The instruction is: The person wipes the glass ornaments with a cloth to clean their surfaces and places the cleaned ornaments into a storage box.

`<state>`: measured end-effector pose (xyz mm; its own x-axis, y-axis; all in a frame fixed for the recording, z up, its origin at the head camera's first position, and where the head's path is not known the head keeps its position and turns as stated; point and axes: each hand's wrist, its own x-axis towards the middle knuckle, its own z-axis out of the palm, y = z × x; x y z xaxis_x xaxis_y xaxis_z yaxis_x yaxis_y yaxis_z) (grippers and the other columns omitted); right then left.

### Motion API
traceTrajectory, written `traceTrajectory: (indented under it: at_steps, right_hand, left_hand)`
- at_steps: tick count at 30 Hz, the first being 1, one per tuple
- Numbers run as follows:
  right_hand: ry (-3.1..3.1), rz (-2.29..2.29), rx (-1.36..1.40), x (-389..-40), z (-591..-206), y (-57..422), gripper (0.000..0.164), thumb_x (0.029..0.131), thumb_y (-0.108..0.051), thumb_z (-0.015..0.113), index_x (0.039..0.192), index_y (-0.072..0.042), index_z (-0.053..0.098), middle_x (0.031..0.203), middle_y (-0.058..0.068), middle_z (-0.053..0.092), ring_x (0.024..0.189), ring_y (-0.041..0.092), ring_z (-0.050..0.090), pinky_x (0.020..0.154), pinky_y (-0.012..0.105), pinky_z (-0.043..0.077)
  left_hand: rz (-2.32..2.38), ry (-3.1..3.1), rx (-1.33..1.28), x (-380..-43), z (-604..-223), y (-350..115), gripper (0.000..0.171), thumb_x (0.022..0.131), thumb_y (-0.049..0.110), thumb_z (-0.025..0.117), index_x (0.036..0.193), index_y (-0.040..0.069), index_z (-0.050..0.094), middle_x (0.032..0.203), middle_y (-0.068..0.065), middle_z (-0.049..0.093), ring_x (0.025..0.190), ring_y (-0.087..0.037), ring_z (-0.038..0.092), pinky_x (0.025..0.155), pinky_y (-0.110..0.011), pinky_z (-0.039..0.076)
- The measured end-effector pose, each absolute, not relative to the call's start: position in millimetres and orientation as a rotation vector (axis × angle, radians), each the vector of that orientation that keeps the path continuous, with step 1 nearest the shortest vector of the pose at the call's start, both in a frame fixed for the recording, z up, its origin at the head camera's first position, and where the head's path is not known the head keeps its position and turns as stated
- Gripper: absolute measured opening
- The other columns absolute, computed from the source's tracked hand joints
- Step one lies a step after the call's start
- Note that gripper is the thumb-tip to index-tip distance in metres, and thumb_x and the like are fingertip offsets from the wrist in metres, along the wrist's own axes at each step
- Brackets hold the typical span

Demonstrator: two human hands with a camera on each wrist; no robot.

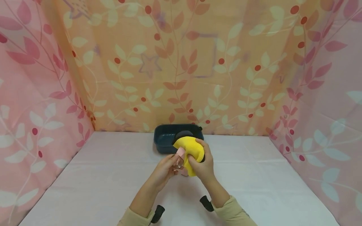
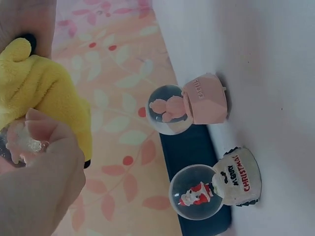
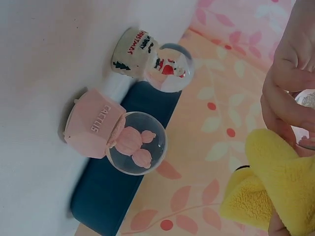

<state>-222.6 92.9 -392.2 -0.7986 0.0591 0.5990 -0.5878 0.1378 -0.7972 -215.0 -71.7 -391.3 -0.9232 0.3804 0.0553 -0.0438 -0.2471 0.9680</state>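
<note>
Between the hands is a small snow globe with a pink base [image 1: 181,152], gripped by my left hand [image 1: 166,171]. Its clear ball [image 2: 22,145] shows past the left fingers in the left wrist view. My right hand [image 1: 204,161] grips a fuzzy yellow cloth [image 1: 193,147] with dark edging, bunched up against the held globe. On the table stand two more snow globes: one with a pink faceted base lettered CACTUS [image 3: 96,123] and pink cactus figures, and a white-based Christmas globe [image 3: 133,53] with a red-and-white figure. In the head view the hands mostly hide these.
Behind the hands, a dark blue basin [image 1: 164,147] stands near the back of the white table [image 1: 113,175], with a dark rounded thing [image 1: 183,134] inside. Patterned fabric [image 1: 175,62] walls the back and both sides.
</note>
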Motion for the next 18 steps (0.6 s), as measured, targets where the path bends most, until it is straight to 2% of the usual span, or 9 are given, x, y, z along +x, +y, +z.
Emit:
traceTrajectory:
  at_steps: [2, 5, 9, 14, 18]
  right_hand:
    - [-1.922, 1.737, 0.477, -223.0, -390.3, 93.8, 0.055, 0.077, 0.005, 0.066, 0.129, -0.004, 0.05, 0.107, 0.011, 0.051, 0.083, 0.024, 0.051, 0.067, 0.027, 0.049]
    - [-1.917, 1.768, 0.44, -224.4, -388.9, 96.5, 0.055, 0.077, 0.005, 0.065, 0.129, -0.003, 0.05, 0.107, 0.011, 0.051, 0.083, 0.024, 0.051, 0.067, 0.026, 0.048]
    - [-1.893, 1.843, 0.377, -225.8, -387.9, 100.2, 0.055, 0.078, 0.005, 0.064, 0.13, -0.004, 0.051, 0.106, 0.01, 0.051, 0.083, 0.023, 0.051, 0.067, 0.026, 0.048]
    - [-1.839, 1.959, 0.288, -226.9, -387.5, 104.8, 0.055, 0.08, 0.005, 0.063, 0.132, -0.008, 0.05, 0.105, 0.009, 0.05, 0.084, 0.022, 0.051, 0.069, 0.026, 0.049]
    - [-1.818, 1.993, 0.283, -225.0, -387.6, 107.5, 0.057, 0.081, 0.003, 0.064, 0.135, -0.008, 0.046, 0.107, 0.009, 0.049, 0.088, 0.022, 0.051, 0.072, 0.026, 0.05]
  left_hand:
    - [2.244, 1.76, 0.391, -214.0, -391.2, -71.7, 0.029, 0.103, 0.032, 0.047, 0.085, 0.01, 0.053, 0.09, -0.003, 0.054, 0.088, -0.02, 0.054, 0.072, -0.03, 0.038]
    - [2.242, 1.782, 0.378, -211.5, -389.7, -72.0, 0.028, 0.103, 0.033, 0.048, 0.099, 0.005, 0.053, 0.091, -0.004, 0.053, 0.088, -0.02, 0.053, 0.071, -0.029, 0.038]
    - [2.239, 1.791, 0.377, -210.5, -389.3, -72.7, 0.035, 0.103, 0.035, 0.046, 0.113, 0.001, 0.044, 0.094, -0.005, 0.049, 0.085, -0.017, 0.052, 0.069, -0.026, 0.038]
    - [2.262, 1.739, 0.391, -210.9, -390.5, -74.1, 0.037, 0.104, 0.042, 0.04, 0.109, 0.006, 0.044, 0.095, -0.008, 0.048, 0.083, -0.018, 0.054, 0.067, -0.024, 0.039]
    - [2.297, 1.69, 0.346, -210.5, -390.7, -74.8, 0.038, 0.103, 0.047, 0.038, 0.1, 0.009, 0.043, 0.095, -0.008, 0.049, 0.084, -0.018, 0.055, 0.067, -0.024, 0.039]
